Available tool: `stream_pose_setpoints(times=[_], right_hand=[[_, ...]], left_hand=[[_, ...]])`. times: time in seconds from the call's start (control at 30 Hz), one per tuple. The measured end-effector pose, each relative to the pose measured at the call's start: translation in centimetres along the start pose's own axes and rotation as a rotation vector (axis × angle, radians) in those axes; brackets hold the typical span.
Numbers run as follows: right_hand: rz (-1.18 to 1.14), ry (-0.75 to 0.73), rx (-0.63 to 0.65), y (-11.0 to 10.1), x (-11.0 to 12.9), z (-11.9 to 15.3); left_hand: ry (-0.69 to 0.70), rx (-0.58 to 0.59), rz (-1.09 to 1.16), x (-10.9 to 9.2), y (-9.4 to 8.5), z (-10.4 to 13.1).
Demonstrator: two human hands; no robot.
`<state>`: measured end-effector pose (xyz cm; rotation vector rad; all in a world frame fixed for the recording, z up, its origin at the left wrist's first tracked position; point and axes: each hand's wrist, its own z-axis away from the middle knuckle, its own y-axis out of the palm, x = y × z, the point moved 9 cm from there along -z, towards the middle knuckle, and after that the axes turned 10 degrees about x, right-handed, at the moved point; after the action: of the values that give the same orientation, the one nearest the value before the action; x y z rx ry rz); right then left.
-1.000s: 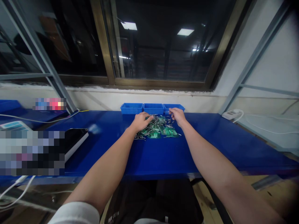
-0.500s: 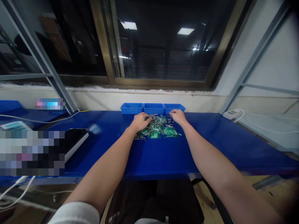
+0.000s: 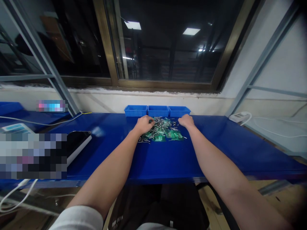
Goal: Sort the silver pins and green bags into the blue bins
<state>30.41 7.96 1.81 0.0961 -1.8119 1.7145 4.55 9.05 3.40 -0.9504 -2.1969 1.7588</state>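
A loose pile of thin metal pieces (image 3: 162,127) lies on the blue table, mixed with green packets (image 3: 176,134). At the pile's left edge is my left hand (image 3: 144,124), its fingers curled together round something dark and too small to name. My right hand (image 3: 186,121) is at the right edge of the pile, close to the front of the right bin, with its fingers bent together; whatever they hold, if anything, is hidden. Three blue bins stand in a row behind the pile: left (image 3: 136,111), middle (image 3: 158,111) and right (image 3: 179,111).
The blue table (image 3: 165,163) runs up to the wall under a window. At the left lie a dark device with a white edge (image 3: 80,143) and cables. A white power strip (image 3: 238,117) sits at the back right. Grey metal posts rise at both sides.
My right hand has moved slightly right and down, away from the pile's back edge, and its fingers look more tucked in. My left hand has hardly moved.
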Motion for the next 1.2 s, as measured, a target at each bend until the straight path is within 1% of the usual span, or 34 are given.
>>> stream_pose_setpoints(times=[0.1,0.17,0.3,0.4,0.47,0.53,0.57,0.63,0.67,0.7,0.73,0.8,0.87,0.93,1.0,1.07,1.2], right_hand=[[0.045,0.102,0.019,-0.3,-0.8,0.2],[0.079,0.117,0.053,-0.1,-0.8,0.4],[0.116,0.074,0.085,0.8,-0.3,0.5],[0.11,0.046,0.115,1.5,-0.1,0.3],[0.094,0.021,0.113,1.7,0.1,0.0],[0.068,-0.043,0.067,1.2,0.8,-0.2],[0.042,-0.1,0.029,0.9,1.4,-0.2],[-0.064,-0.263,-0.037,0.2,3.1,0.3],[-0.14,-0.356,-0.045,0.0,4.1,0.7],[-0.228,-0.449,-0.028,0.1,5.1,1.2],[-0.312,-0.528,0.018,0.3,6.1,1.8],[-0.44,-0.653,0.164,1.4,7.9,3.3],[-0.531,-0.718,0.299,2.5,9.3,4.7],[-0.618,-0.734,0.379,3.2,10.1,5.8],[-0.687,-0.723,0.42,3.7,10.5,6.3],[-0.74,-0.706,0.433,4.0,10.7,6.4],[-0.844,-0.706,0.394,3.6,10.4,5.6]], left_hand=[[-0.013,0.014,-0.001,0.1,0.1,0.0],[-0.006,0.014,0.0,0.0,0.1,0.0],[0.006,0.009,0.005,-0.1,0.2,0.0],[0.012,0.02,0.01,-0.2,0.2,0.0],[0.025,0.014,0.016,-0.3,0.1,0.0],[0.038,-0.014,0.026,-0.5,-0.2,0.1],[0.046,-0.033,0.034,-0.5,-0.4,0.1],[0.074,-0.071,0.061,-0.9,-0.8,0.3],[0.098,-0.087,0.08,-1.1,-1.1,0.4],[0.128,-0.101,0.105,-1.5,-1.3,0.5],[0.159,-0.114,0.133,-1.9,-1.5,0.6],[0.218,-0.134,0.189,-2.9,-1.9,1.0],[0.266,-0.128,0.225,-3.8,-2.2,1.2],[0.308,-0.091,0.225,-4.9,-2.1,1.4],[0.335,-0.05,0.201,-5.6,-1.9,1.4],[0.34,-0.034,0.171,-6.0,-1.8,1.5],[0.286,-0.082,0.134,-5.3,-2.2,1.3]])
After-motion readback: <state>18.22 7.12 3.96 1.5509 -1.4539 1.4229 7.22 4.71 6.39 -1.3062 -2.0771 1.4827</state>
